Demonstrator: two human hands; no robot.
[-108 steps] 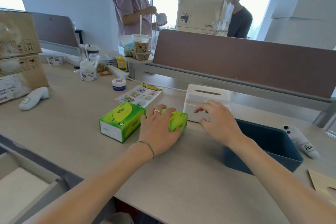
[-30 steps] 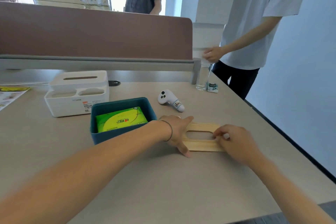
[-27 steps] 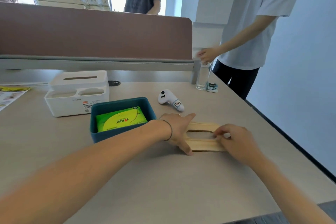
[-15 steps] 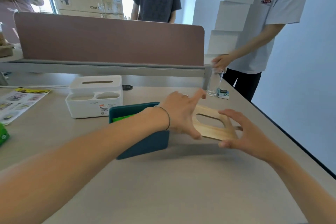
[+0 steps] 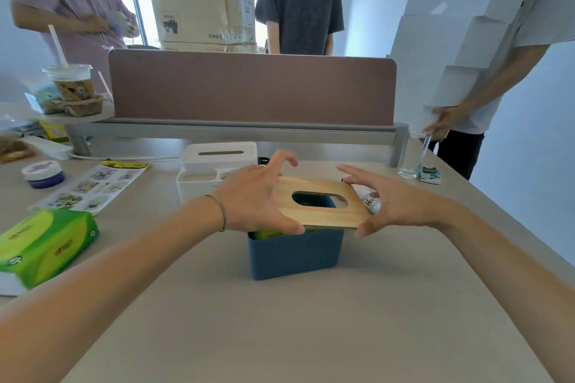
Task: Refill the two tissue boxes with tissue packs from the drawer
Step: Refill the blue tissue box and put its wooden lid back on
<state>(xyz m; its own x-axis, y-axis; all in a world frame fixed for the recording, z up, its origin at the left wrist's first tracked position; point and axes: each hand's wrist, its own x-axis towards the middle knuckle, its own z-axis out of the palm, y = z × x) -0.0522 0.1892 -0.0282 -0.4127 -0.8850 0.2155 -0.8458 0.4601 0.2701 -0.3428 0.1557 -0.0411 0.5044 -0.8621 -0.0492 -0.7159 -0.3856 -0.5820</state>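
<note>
A wooden lid (image 5: 320, 210) with an oval slot hovers just over the blue tissue box (image 5: 295, 253), shifted a little to the right. My left hand (image 5: 255, 199) grips the lid's left edge, thumb under the near corner. My right hand (image 5: 392, 202) holds its right edge, thumb at the near right corner. A sliver of a green tissue pack (image 5: 264, 233) shows inside the blue box. The white tissue box (image 5: 217, 158) stands behind with its lid on. Another green tissue pack (image 5: 43, 246) lies on the table at the left.
A white controller (image 5: 370, 200) lies behind my right hand. A glass (image 5: 410, 155) stands at the far right by a person's hand. A sticker sheet (image 5: 93, 186), a small jar (image 5: 43, 172) and a drink cup (image 5: 71, 84) are at the left. A brown divider (image 5: 249, 87) backs the desk.
Both hands lifted the wooden lid off the table at the right and carried it left, over the blue box. The view swung left, bringing the second green pack into sight.
</note>
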